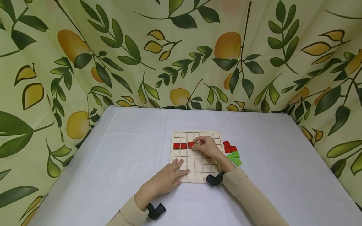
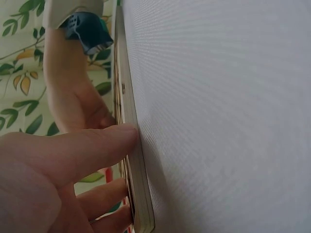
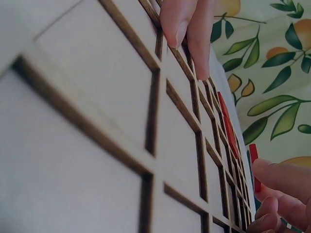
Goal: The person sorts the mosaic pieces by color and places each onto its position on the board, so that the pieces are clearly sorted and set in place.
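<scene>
Your right hand (image 1: 207, 146) pinches a red tile (image 1: 190, 144) by its edge, just above the grid board (image 1: 199, 175) near the frame's centre. Expect it light, stiff, perhaps slick; hold opposite edges. Your left hand (image 1: 166, 178) rests spread on the board's lower left.

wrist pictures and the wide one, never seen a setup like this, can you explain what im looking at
There is no machine working here, just a person's two bare hands. The wide picture comes from a camera worn on the head; the other two come from the small black camera on each wrist. On the white tablecloth lies a wooden grid board with two red square tiles in one row. Loose red tiles and green tiles lie to its right. The left hand rests on the board; the right hand pinches another red tile.
</scene>
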### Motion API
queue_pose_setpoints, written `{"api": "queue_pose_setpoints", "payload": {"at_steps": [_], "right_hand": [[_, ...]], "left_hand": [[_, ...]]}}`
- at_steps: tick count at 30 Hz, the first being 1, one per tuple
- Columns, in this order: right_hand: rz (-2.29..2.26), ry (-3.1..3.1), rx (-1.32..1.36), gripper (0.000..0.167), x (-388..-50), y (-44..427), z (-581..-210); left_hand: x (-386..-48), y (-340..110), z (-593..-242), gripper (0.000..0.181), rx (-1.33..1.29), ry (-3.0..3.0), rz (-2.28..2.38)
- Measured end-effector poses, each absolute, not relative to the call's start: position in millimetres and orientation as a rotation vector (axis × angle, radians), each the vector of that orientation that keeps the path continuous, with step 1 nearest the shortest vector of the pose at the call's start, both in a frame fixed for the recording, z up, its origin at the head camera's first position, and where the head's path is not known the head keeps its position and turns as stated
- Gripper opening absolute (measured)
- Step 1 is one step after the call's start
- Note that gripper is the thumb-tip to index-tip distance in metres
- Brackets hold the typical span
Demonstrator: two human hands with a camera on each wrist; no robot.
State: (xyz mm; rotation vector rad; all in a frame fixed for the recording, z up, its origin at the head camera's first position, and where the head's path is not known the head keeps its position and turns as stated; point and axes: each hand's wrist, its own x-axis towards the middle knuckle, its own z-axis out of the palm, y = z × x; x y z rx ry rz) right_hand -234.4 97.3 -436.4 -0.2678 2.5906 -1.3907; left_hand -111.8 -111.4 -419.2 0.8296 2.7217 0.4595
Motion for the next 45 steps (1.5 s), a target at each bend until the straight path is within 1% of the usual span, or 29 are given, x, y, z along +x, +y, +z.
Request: {"api": "queue_pose_setpoints", "payload": {"at_steps": [19, 29, 45], "right_hand": [[-1.273, 2.657, -0.212, 0.023, -236.2, 92.3, -439.3], [-1.229, 2.69, -0.184, 0.025, -236.7, 90.7, -439.6], [-1.284, 2.6, -0.109, 0.028, -235.6, 91.3, -438.5]], "left_hand": [[-110.8, -110.9, -417.3, 0.046, 0.825, 2.722, 0.463], [-110.3, -110.9, -416.6, 0.046, 0.841, 2.722, 0.465], [-110.4, -111.0, -416.3, 0.046, 0.844, 2.717, 0.465]]}}
